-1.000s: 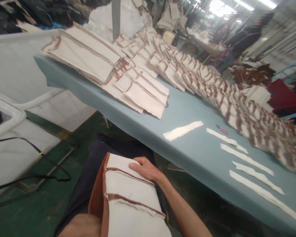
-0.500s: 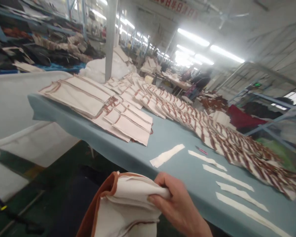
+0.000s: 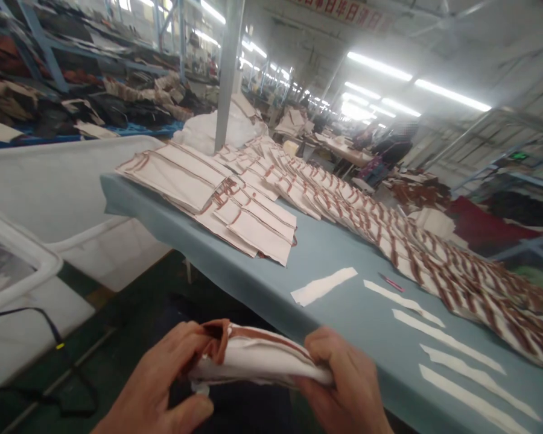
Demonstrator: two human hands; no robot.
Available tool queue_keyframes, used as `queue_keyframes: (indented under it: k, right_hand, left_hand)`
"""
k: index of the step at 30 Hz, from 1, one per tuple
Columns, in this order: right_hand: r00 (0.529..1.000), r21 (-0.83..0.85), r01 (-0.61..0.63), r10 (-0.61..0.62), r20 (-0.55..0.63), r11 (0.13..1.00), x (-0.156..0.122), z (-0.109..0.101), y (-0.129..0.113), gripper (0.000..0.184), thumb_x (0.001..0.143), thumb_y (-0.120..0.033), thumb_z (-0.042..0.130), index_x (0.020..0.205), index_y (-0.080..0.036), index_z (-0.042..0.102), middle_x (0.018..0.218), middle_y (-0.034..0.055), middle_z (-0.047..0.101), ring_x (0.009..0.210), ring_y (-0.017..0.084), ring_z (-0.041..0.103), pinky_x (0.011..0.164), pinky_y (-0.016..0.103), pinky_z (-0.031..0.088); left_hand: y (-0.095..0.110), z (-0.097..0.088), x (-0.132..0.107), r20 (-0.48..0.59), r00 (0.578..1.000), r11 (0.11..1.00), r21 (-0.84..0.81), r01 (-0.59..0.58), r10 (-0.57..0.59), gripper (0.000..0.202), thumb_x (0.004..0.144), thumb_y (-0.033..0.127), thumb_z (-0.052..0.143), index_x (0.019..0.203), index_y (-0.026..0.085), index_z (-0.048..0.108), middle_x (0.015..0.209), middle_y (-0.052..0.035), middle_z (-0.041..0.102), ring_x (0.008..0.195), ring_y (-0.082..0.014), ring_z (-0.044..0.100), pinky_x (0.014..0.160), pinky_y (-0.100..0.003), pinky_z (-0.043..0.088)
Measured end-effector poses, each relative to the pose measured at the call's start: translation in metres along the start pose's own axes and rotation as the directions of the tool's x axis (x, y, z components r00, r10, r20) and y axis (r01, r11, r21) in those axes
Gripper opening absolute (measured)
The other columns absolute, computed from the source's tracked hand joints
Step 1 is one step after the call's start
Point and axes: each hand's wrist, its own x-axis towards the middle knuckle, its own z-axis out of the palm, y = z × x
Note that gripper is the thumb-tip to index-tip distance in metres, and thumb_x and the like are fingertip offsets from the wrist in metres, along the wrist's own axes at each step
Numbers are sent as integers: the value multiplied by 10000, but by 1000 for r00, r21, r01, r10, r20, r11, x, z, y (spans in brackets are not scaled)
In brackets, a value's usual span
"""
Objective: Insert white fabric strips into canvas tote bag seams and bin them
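Note:
Both my hands hold a folded stack of cream fabric pieces with brown trim (image 3: 257, 357), level in front of me below the table edge. My left hand (image 3: 163, 380) grips its left end, fingers closed round the brown edge. My right hand (image 3: 344, 386) pinches the right end. On the light blue table (image 3: 330, 247) lie fanned rows of the same trimmed cream pieces (image 3: 235, 199), running away to the right (image 3: 416, 241).
Several white fabric strips (image 3: 326, 284) lie on the table's near part, with a small pink tool (image 3: 391, 281) beside them. A large white bin (image 3: 18, 265) stands at left. A steel post (image 3: 228, 66) rises behind the table. People work far back.
The fabric stack has risen from my lap to in front of me. My left hand has come into view and taken its left end. The camera has tilted up.

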Motion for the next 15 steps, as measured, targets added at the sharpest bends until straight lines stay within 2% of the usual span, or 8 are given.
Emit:
queue_keyframes:
  k: [1, 3, 5, 7, 9, 12, 15]
  right_hand:
    - [1000, -41, -3, 1, -30, 999, -2, 2, 1, 248, 1119, -286, 706, 950, -294, 525, 740, -23, 695, 584, 160, 665, 543, 300, 427]
    - [998, -103, -4, -2, -59, 995, -6, 6, 3, 229, 1087, -206, 664, 940, -291, 509, 751, -20, 698, 600, 162, 656, 565, 308, 407]
    - [999, -126, -11, 5, -50, 992, -14, 14, 3, 233, 1010, -131, 641, 937, -290, 487, 762, -28, 697, 604, 160, 637, 589, 319, 374]
    - [998, -117, -46, 40, -52, 992, -24, 26, 2, 242, 934, -91, 597, 922, -289, 458, 756, -37, 675, 594, 159, 610, 600, 333, 334]
    - [995, -95, -91, 87, -43, 991, -37, 38, -1, 254, 889, -73, 570, 906, -289, 438, 736, -42, 639, 579, 156, 585, 596, 335, 321]
    - [987, -52, -157, 159, 35, 986, -56, 52, -6, 268, 872, -69, 591, 887, -289, 439, 708, -51, 604, 556, 147, 557, 574, 317, 337]
    - [939, 64, -326, 315, 135, 943, -70, 58, -13, 236, 867, -142, 662, 866, -281, 471, 695, -69, 577, 540, 132, 518, 560, 306, 321]
  left_hand:
    - [6, -1, 14, 102, 995, 993, -119, 10, 2, 285, 956, 498, 781, 1150, 294, 829, 1166, -19, 882, 1005, -253, 831, 804, -243, 674]
    - [22, -4, 41, 167, 985, 941, -326, 88, -35, 300, 1001, 507, 700, 1160, 281, 817, 1102, -8, 870, 959, -238, 828, 792, -239, 665]
    - [38, -4, 62, 252, 966, 877, -451, 168, -56, 345, 1034, 529, 659, 1199, 268, 814, 1097, -17, 872, 980, -246, 834, 815, -250, 669]
    - [49, -3, 73, 319, 946, 832, -507, 226, -62, 357, 1029, 531, 658, 1180, 250, 819, 1076, -27, 871, 976, -249, 834, 816, -257, 667]
    - [55, 2, 78, 337, 940, 844, -486, 226, -58, 306, 1000, 488, 669, 1067, 237, 831, 993, -20, 852, 922, -233, 814, 798, -250, 649]
    - [57, 13, 76, 295, 953, 926, -336, 170, -68, 258, 980, 395, 643, 855, 238, 805, 808, 7, 788, 784, -196, 739, 737, -239, 596]
    - [57, 27, 67, 251, 966, 969, -216, 123, -66, 283, 1005, 353, 602, 798, 245, 761, 746, 24, 763, 701, -177, 684, 680, -250, 531]
